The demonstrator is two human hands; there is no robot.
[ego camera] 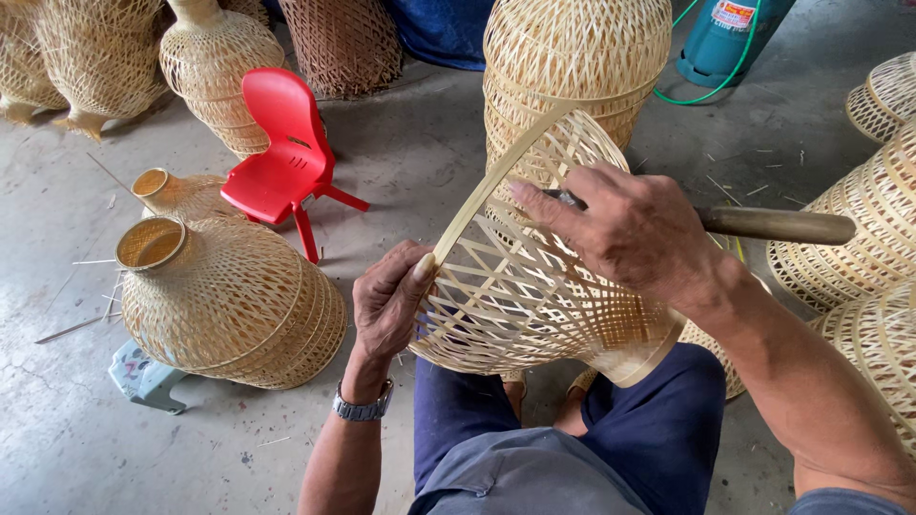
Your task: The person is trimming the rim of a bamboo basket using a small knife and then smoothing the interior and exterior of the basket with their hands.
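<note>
My left hand [386, 305] has its fingers clamped on the woven bamboo shade's [534, 296] rim, right hand [630, 229] gripping a wooden-handled tool [778, 226] against it, over my lap.

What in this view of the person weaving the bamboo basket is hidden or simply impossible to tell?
All in the head view:
- Working end of the wooden-handled tool: hidden under the right hand.
- Left hand fingers: curled inside the woven basket, behind its rim.
- Green canister: cut off by the top edge.
- Feet: covered by the basket and blue trousers.
- Small grey stool: partly under a finished basket.
</note>
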